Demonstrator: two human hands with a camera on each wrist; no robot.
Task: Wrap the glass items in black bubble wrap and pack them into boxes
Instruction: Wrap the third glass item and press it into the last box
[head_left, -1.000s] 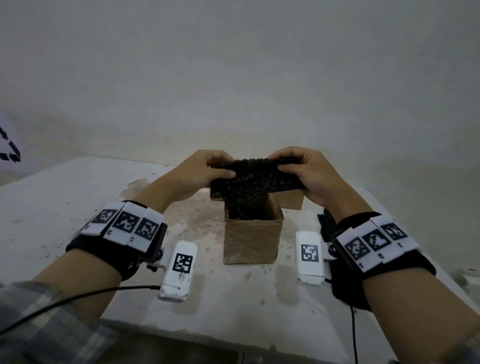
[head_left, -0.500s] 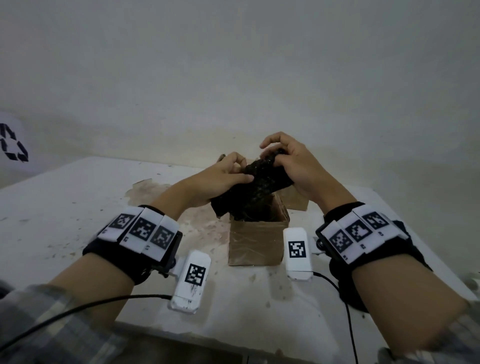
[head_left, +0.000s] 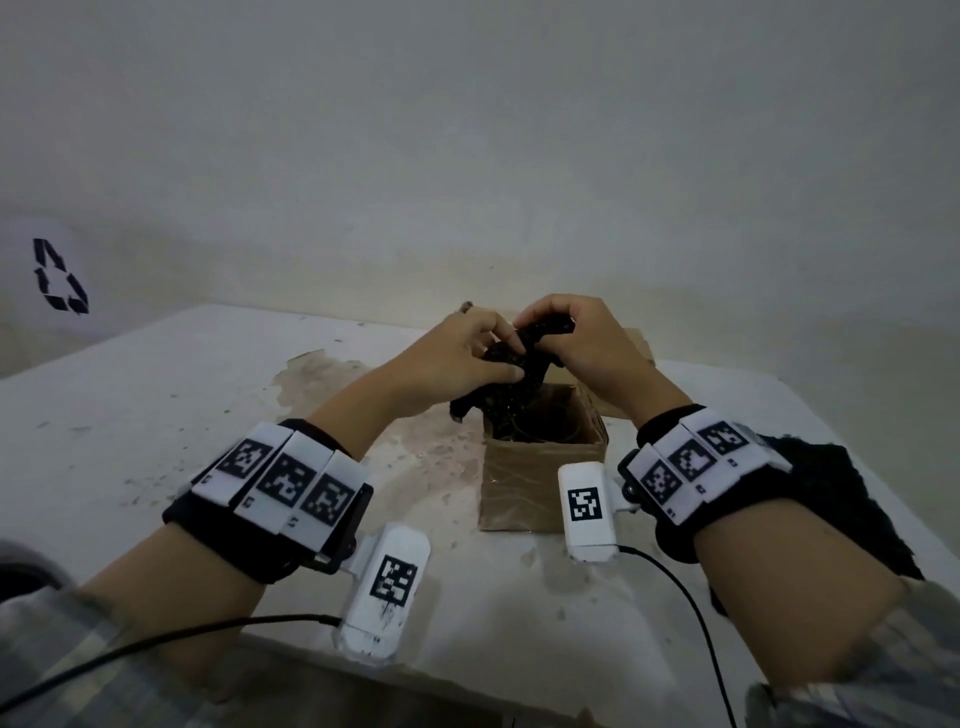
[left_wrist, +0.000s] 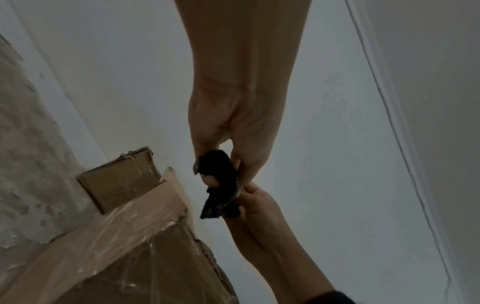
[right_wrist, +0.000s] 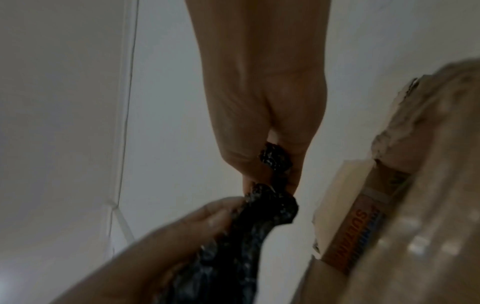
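A bunched strip of black bubble wrap (head_left: 511, 382) hangs over the open top of a small taped cardboard box (head_left: 540, 483) in the middle of the table. My left hand (head_left: 506, 361) pinches the wrap from the left and my right hand (head_left: 543, 332) pinches its upper end, fingertips nearly touching. The left wrist view shows my left hand (left_wrist: 221, 174) curled round the wrap (left_wrist: 221, 201). In the right wrist view my right hand (right_wrist: 272, 174) grips the wrap's (right_wrist: 233, 246) top. The wrap's lower end dips into the box; what it covers is hidden.
A second cardboard box (head_left: 636, 345) stands behind the hands near the wall. Another black bubble wrap sheet (head_left: 841, 499) lies on the table under my right forearm. The white table (head_left: 156, 415) is stained, and its front edge runs just below my wrists.
A second ago the wrap was stretched flat between my hands. Since then my hands have come together and the wrap is bunched and twisted over the box.
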